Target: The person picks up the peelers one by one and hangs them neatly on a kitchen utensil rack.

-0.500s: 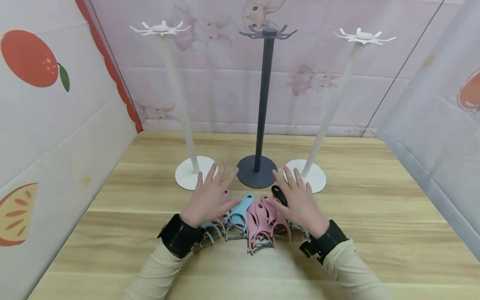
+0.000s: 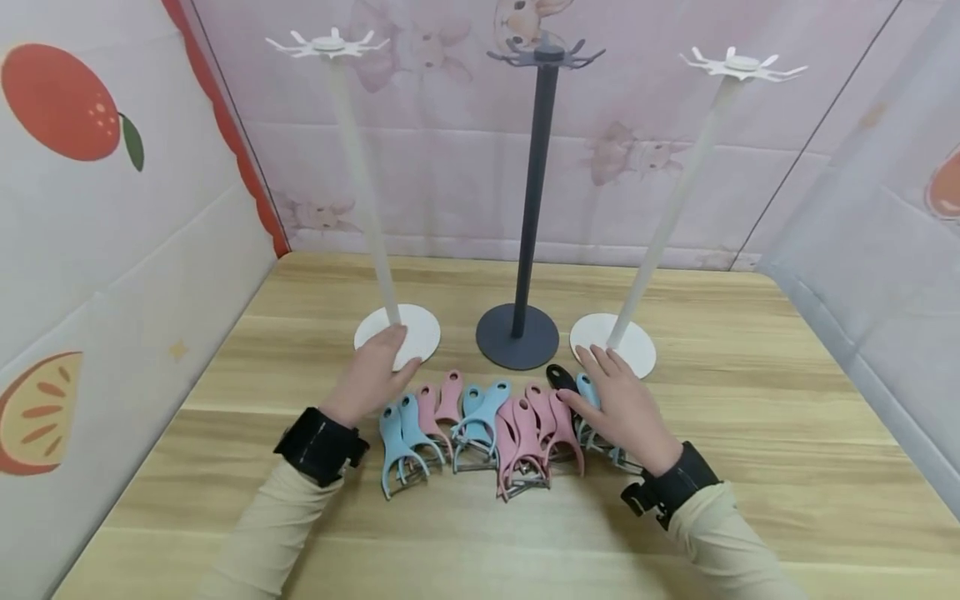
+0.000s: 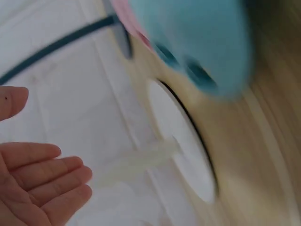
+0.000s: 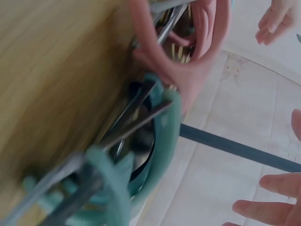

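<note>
A row of Y-shaped peelers lies on the wooden table: blue ones at the left, pink ones in the middle, and a black one at the right. My left hand hovers beside the left end of the row, before the base of the left white stand; its straight fingers hold nothing. Over the right end my right hand spreads its fingers, partly hiding blue peelers. Its fingers grip nothing in the right wrist view; whether they touch a peeler I cannot tell.
Behind the peelers stand a dark grey rack and, to its right, another white rack. Each of the three racks has a tall pole with a ring of hooks on top. Printed cloth walls enclose the table's back and sides.
My left hand has moved left, off the peelers, uncovering the blue and pink ones there. My right hand has shifted slightly right and down, showing more of the black and blue peelers.
</note>
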Motion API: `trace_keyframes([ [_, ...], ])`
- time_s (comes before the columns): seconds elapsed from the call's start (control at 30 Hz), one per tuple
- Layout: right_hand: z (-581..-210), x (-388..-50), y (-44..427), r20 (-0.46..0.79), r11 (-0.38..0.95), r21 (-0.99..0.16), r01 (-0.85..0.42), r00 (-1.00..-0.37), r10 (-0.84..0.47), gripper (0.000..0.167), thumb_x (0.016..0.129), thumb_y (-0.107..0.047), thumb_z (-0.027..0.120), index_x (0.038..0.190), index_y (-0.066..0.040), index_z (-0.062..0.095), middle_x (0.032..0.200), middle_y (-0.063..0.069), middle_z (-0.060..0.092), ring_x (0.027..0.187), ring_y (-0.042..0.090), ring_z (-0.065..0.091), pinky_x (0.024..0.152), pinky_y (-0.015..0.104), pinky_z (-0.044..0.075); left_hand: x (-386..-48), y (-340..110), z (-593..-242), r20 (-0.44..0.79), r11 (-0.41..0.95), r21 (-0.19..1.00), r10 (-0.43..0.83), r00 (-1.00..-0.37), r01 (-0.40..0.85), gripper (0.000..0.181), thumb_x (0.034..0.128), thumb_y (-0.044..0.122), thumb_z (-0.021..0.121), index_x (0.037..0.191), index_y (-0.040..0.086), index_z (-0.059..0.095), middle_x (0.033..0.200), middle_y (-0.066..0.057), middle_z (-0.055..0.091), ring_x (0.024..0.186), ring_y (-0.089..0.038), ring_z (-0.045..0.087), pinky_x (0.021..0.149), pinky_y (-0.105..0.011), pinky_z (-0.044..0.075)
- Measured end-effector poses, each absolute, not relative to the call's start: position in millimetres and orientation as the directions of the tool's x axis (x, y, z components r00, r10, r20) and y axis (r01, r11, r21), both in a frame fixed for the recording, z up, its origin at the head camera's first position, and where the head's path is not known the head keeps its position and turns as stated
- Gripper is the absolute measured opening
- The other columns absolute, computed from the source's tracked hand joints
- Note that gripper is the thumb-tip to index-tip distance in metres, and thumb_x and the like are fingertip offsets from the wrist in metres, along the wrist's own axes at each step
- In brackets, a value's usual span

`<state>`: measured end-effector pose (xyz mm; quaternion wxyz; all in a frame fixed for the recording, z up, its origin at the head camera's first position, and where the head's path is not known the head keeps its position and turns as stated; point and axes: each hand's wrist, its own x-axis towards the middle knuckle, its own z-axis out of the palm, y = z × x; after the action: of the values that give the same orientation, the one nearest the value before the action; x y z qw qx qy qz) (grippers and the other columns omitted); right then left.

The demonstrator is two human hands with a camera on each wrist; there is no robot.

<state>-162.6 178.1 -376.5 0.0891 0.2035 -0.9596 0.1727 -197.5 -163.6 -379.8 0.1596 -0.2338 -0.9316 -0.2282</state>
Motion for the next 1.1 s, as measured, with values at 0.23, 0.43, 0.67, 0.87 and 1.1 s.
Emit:
trace_keyframes([
  [0.23, -378, -167, 197, 0.26, 0.835, -0.368, -0.408, -0.908, -0.329, 0.063, 0.089, -0.031, 0.058, 0.133, 0.009, 0.038, 0.126, 0.03, 0.046, 0.116, 0.043, 0.044, 0.092, 0.053, 0.038, -234, -202, -395, 0.091, 0.883, 0.358, 0.29, -0.953, 0.303, 0.066, 0.0941, 0.024, 0.046, 0.132, -0.023, 0.019, 0.135, -0.043, 0.017, 0.127, -0.051, 0.02, 0.102, -0.053, 0.022],
  [0.43, -377, -169, 216, 0.286, 0.871, -0.344, -0.351, -0.923, -0.258, 0.046, 0.088, -0.021, 0.059, 0.115, 0.016, 0.052, 0.099, 0.032, 0.06, 0.086, 0.041, 0.061, 0.074, 0.051, 0.048, -257, -214, -403, -0.132, 0.932, 0.279, 0.276, -0.952, 0.232, 0.071, 0.0974, 0.029, 0.035, 0.134, -0.022, 0.001, 0.14, -0.04, -0.005, 0.131, -0.048, -0.003, 0.107, -0.05, 0.006],
  [0.67, -383, -163, 232, 0.1, 0.929, -0.296, -0.223, -0.974, -0.202, 0.029, 0.084, -0.02, 0.063, 0.068, 0.004, 0.059, 0.054, 0.007, 0.051, 0.048, 0.02, 0.048, 0.044, 0.031, 0.039, -268, -211, -406, -0.2, 0.934, 0.287, 0.277, -0.94, 0.214, 0.074, 0.0954, 0.031, 0.036, 0.134, -0.023, 0.002, 0.14, -0.04, -0.004, 0.131, -0.048, -0.002, 0.108, -0.049, 0.008],
  [0.87, -397, -164, 230, -0.117, 0.948, -0.299, -0.114, -0.981, -0.155, 0.027, 0.082, -0.02, 0.064, 0.064, -0.005, 0.05, 0.055, 0.003, 0.045, 0.047, 0.016, 0.043, 0.044, 0.027, 0.036, -283, -218, -425, -0.208, 0.939, 0.228, 0.305, -0.929, 0.257, 0.078, 0.093, 0.038, 0.037, 0.134, -0.022, 0.008, 0.14, -0.04, 0.003, 0.131, -0.048, 0.002, 0.108, -0.048, 0.011],
  [1.1, -398, -165, 231, -0.139, 0.942, -0.328, -0.075, -0.982, -0.127, 0.021, 0.077, -0.013, 0.064, 0.064, -0.006, 0.049, 0.056, 0.003, 0.046, 0.048, 0.016, 0.044, 0.044, 0.027, 0.036, -288, -214, -441, -0.201, 0.95, 0.228, 0.261, -0.944, 0.214, 0.075, 0.0945, 0.038, 0.035, 0.137, -0.018, 0.009, 0.143, -0.036, 0.001, 0.132, -0.046, 0.0, 0.107, -0.051, 0.011],
])
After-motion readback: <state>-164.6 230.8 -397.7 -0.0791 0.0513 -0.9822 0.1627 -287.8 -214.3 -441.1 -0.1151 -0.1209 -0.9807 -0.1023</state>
